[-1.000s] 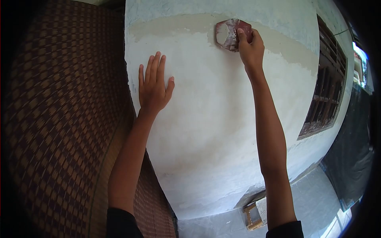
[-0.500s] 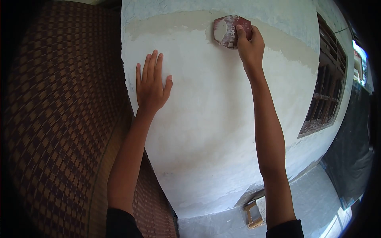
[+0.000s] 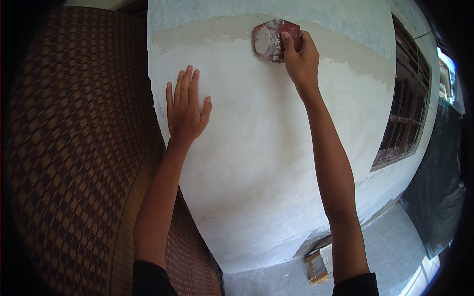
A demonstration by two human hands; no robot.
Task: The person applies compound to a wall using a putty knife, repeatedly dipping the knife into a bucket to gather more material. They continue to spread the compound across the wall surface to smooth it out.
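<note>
My right hand (image 3: 301, 58) grips a flat, reddish-brown, many-sided putty spreader (image 3: 292, 30) against the upper part of the wall. White putty is smeared over the spreader's face, and a pale lump sits on its left side. My thumb lies on the near face; the other fingers are mostly hidden behind it. Lower and to the left, my left hand (image 3: 185, 108) rests flat on the white wall (image 3: 247, 133), fingers stretched out and holding nothing. Around the spreader runs a damp-looking grey-beige band (image 3: 207, 30) of coating, with an uneven edge.
A woven brown mat (image 3: 79, 128) hangs along the left, beside the wall's edge. To the right is a window with dark wooden bars (image 3: 405, 98). A small wooden stool (image 3: 316, 266) stands on the grey tiled floor (image 3: 266, 281), and dark sheeting (image 3: 437, 182) hangs farther right.
My right hand has slid a short way left along the wall with the spreader. My left hand stays in place on the wall; the view has shifted slightly.
</note>
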